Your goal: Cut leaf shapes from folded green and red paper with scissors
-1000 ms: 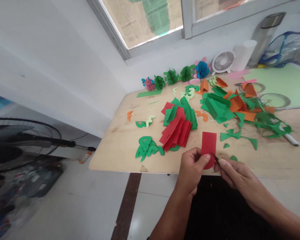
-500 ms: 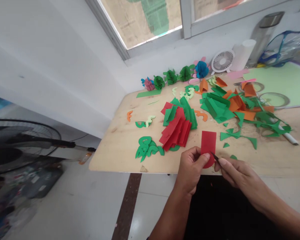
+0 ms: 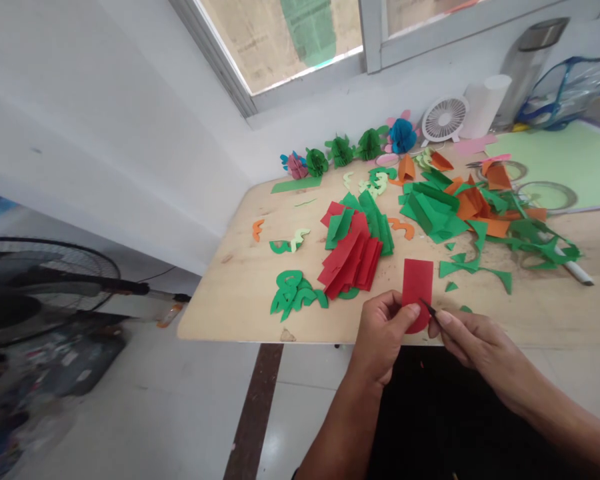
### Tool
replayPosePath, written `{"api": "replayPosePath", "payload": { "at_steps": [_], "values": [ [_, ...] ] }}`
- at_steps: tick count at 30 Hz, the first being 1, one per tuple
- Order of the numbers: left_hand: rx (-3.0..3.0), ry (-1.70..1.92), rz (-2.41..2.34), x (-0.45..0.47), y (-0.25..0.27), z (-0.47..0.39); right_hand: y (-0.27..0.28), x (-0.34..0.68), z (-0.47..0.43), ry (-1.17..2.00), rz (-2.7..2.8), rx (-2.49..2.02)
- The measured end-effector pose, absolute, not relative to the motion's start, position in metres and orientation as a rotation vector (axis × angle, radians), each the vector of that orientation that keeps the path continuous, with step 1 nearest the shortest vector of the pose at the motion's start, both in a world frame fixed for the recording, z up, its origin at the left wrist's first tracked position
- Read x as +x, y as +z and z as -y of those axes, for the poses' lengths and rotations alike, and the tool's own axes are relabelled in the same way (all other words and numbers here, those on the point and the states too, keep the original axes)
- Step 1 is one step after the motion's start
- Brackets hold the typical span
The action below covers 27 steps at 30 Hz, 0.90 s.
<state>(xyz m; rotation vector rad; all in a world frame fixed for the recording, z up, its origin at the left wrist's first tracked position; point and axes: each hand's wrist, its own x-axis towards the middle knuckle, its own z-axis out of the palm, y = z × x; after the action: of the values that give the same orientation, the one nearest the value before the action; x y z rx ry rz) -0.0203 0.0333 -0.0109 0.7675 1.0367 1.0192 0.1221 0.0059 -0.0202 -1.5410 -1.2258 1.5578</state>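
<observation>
Red paper [image 3: 418, 279] is lower right of centre, its long axis running up-frame from your left hand [image 3: 387, 328], the nearer grip, pinching its lower left. Your right hand [image 3: 473, 339] pinches a dark pointed tool [image 3: 431, 310] at its right edge. Since the earlier frame, both poses hold; the bench [image 3: 225, 293] sits slightly higher in view.

I am in a paper-craft corner indoors; whether it belongs to a home or a small workshop, I cannot tell. My pale wooden tabletop [image 3: 230, 293] carries stacked red paper rectangles [image 3: 347, 260] and jagged green paper offcuts [image 3: 470, 265]. Along its far edge stand a ball-shaped blue paper flower [image 3: 403, 137] and a round white desk fan [image 3: 445, 120], below a grey-framed window [image 3: 310, 33].
</observation>
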Motion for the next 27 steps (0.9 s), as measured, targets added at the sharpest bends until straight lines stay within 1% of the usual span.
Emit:
{"api": "replayPosePath", "payload": {
  "at_steps": [11,20,27],
  "values": [
    [0.754,1.004,-1.018,-0.0203,-0.0103,-0.033,-0.0192,0.1238,-0.0093,1.446,1.317,-1.543],
    [0.654,1.083,-1.092,-0.0193,-0.0081,-0.0369,-0.0212,0.1308,-0.0127,1.277,1.499,-1.534],
    [0.505,1.075,-1.025,-0.0173,-0.0101,-0.0363,-0.0201,0.1308,-0.0095,1.293,1.498,-1.553]
  ]
}}
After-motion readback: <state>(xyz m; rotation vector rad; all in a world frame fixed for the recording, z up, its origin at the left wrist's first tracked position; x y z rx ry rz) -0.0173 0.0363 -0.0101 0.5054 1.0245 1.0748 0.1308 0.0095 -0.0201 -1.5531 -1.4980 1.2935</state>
